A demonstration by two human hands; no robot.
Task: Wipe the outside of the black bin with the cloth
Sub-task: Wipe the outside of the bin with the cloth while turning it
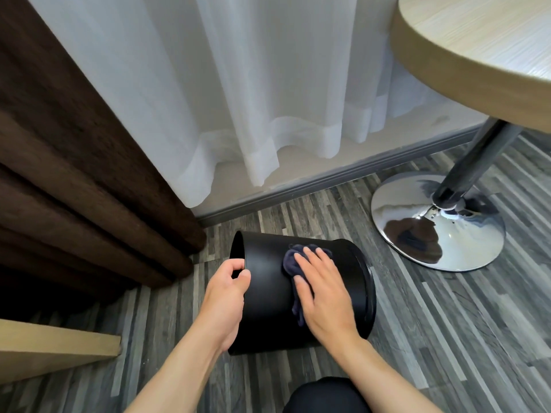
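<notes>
The black bin (268,293) lies on its side on the grey striped floor, its open mouth facing left and its base to the right. My left hand (225,296) grips the rim at the mouth, thumb outside and fingers curled inside. My right hand (323,290) lies flat on the bin's upper side wall, pressing a crumpled dark blue cloth (293,263) against it. Part of the cloth hangs down below my palm.
A brown curtain (74,174) hangs at the left, a sheer white curtain (253,99) behind the bin. A round wooden table (477,49) on a chrome pedestal base (438,231) stands at the right. A light wooden board (53,344) sits at lower left. My dark-clad knee (325,396) is at the bottom.
</notes>
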